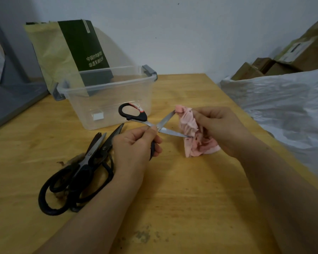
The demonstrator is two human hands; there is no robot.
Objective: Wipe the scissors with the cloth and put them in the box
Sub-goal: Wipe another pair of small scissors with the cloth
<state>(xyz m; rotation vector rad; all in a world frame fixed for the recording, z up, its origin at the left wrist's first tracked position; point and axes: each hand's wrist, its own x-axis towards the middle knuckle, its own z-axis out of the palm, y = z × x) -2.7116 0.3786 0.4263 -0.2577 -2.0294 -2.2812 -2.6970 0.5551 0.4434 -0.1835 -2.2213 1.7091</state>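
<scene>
My left hand [136,143] grips a pair of black-handled scissors [136,115] near the pivot and lower handle, blades spread open in an X. One handle loop sticks up and carries a red and white wrapping. My right hand [220,129] holds a crumpled pink cloth [193,136] bunched against both blade tips. The clear plastic box [103,92] with grey latches stands just behind, open-topped, with a small white label on its wall. Two more black scissors [84,165] lie on the table at my left.
The wooden table [182,189] has dark smudges near its front. A green and yellow bag [68,52] leans behind the box. White plastic sheeting [283,107] and cardboard boxes [283,57] lie at the right. A grey surface [11,99] borders the left.
</scene>
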